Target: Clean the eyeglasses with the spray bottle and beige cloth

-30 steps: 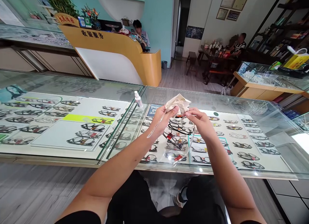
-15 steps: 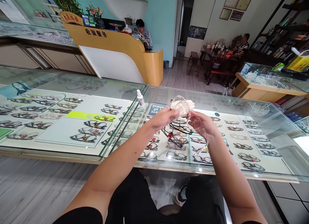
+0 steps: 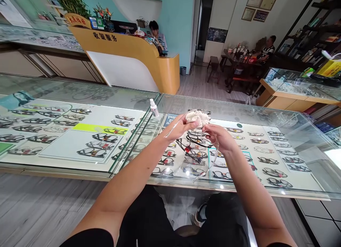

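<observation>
Held in the air above the long glass-topped display desk [image 3: 255,191], between the left hand [image 3: 177,129] and the right hand [image 3: 223,137]: a pair of clear, colourless, thin-rimmed eyeglasses [image 3: 215,154], with a crumpled cream cloth [image 3: 197,118] bunched about the front, seemingly over a lens. Front set roughly crosswise, from one hand toward the other, as far as visible; slender temples pointing back toward the body, one across the left wrist, the other curving down below the right palm toward the near edge of the desk. Cloth just beyond and to the right of the left hand, touching thumb and fingers there, and so nearer to that side. Left hand closed in a pinch on the cloth, probably with a clear rim inside the fold. Right hand bent inward, just beside the lower right of the bundle, with fingertips gripping the clear eyeglasses, apparently near a hinge; exact contact too small to tell.

Soft, matte, puckered fabric against hard, glossy, see-through material, probably plastic. Below the hands, apparently on the glass top: glossy black eyeglasses [image 3: 198,142] with rounded rims. Farther off to the left, upright: a small white spray bottle [image 3: 153,108] with a narrow neck.
</observation>
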`<action>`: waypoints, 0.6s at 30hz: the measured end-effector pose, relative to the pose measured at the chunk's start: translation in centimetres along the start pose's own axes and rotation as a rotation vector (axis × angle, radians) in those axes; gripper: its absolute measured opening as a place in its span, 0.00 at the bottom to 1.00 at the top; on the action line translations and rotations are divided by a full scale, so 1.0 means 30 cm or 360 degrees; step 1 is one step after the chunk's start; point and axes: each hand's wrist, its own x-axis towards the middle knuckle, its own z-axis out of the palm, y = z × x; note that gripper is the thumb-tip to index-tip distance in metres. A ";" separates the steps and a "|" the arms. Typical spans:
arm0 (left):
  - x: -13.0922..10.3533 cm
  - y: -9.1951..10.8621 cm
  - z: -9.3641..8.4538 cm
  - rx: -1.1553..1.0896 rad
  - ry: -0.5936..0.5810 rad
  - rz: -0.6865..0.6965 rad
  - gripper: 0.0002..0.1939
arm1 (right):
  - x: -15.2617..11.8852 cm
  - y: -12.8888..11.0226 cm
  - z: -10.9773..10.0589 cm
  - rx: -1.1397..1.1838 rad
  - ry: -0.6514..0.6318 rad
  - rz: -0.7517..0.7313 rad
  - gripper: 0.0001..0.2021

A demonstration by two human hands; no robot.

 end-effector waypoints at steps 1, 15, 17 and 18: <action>0.000 0.003 0.006 -0.0005 0.0007 0.0010 0.25 | 0.001 0.002 0.004 0.0002 0.0000 0.0008 0.20; 0.005 -0.016 0.068 -0.0089 0.0384 0.0057 0.25 | -0.007 0.026 0.040 0.0114 -0.0107 0.0083 0.22; 0.005 -0.022 0.064 -0.0110 0.0405 0.0043 0.25 | -0.012 0.020 0.042 0.0086 -0.0118 0.0062 0.22; 0.005 -0.024 0.061 -0.0134 0.0377 0.0045 0.25 | -0.014 0.016 0.041 0.0066 -0.0116 0.0042 0.22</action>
